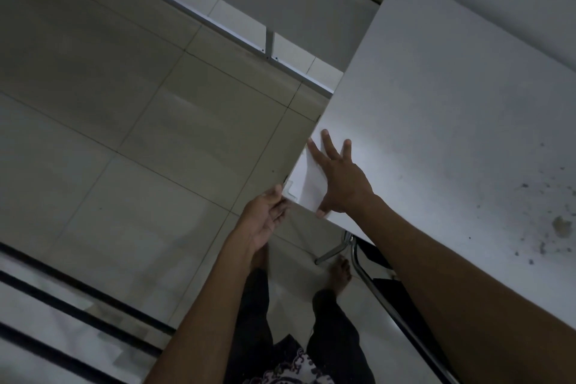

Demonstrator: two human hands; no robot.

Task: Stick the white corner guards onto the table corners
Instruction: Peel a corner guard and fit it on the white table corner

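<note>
- The right hand [338, 179] is laid flat, fingers spread, on the white table [452, 109] corner.
- The white corner guard [291, 188] is touched at that corner by the left hand [265, 215], fingers loosely curled.

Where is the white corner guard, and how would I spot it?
Find the big white table on the right, then follow its long left edge down to the near corner, where both hands meet. The corner guard sits on that corner between the left hand and the flat, spread right hand. It is brighter white than the greyish tabletop and has a small notched edge.
</note>
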